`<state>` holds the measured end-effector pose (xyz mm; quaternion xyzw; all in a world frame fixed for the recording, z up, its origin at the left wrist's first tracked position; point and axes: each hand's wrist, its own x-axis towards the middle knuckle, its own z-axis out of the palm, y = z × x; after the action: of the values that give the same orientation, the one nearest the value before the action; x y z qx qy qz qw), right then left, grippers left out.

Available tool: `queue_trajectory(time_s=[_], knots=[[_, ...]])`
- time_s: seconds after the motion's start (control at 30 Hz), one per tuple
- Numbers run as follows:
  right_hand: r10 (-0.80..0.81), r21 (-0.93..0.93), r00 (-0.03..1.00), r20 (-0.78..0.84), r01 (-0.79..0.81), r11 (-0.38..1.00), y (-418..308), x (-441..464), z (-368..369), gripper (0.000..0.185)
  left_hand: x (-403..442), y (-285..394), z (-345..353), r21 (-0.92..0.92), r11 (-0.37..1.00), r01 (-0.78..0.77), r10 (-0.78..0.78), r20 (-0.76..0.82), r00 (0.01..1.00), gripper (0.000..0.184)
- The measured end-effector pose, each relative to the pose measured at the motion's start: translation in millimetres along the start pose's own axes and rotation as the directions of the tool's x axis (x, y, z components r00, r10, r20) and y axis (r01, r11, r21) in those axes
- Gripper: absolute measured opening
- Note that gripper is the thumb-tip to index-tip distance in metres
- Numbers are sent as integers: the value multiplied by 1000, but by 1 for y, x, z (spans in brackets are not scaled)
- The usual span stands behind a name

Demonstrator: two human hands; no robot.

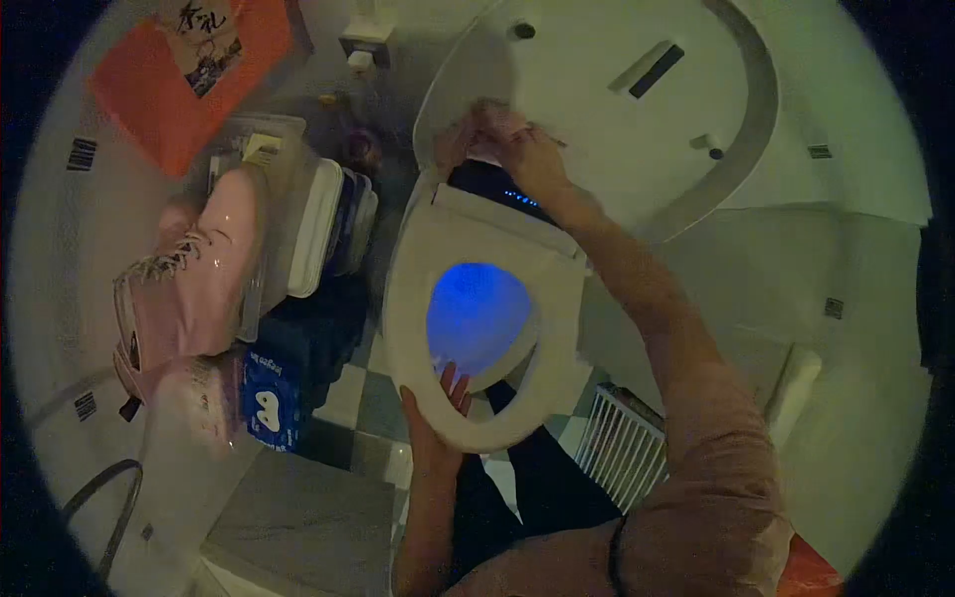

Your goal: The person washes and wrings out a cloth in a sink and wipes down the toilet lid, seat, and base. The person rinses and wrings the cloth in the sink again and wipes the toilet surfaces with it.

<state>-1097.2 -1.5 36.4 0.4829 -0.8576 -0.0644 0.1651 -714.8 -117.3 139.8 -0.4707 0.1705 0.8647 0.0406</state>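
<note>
The toilet seat is tilted up, and blue light fills the bowl behind its opening. My left hand grips the front edge of the seat, its fingertips showing through the opening. Beyond the hinge, my right hand is closed at the back of the toilet, above a dark panel with small blue lights. Something pale shows under its fingers, too blurred to name. A skin-coloured shape beside that hand looks like its reflection.
A large pale curved cover stands behind the seat. Pink boots, storage boxes and a blue pack are at the left. A white rack stands on the checkered floor at the right, near a grey box at lower left.
</note>
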Motion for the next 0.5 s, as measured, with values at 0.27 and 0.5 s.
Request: queue_trajectory(time_s=[0.27, 0.5], knots=[[550, 308, 600, -581, -463, 831, 32, 118, -158, 43, -1, -3, 2, -31, 1000, 4, -5, -8, 1000, 78], [193, -203, 931, -311, -263, 943, 126, 44, -238, 44, 2, -7, -8, 5, 1000, -19, 19, 5, 1000, 79]])
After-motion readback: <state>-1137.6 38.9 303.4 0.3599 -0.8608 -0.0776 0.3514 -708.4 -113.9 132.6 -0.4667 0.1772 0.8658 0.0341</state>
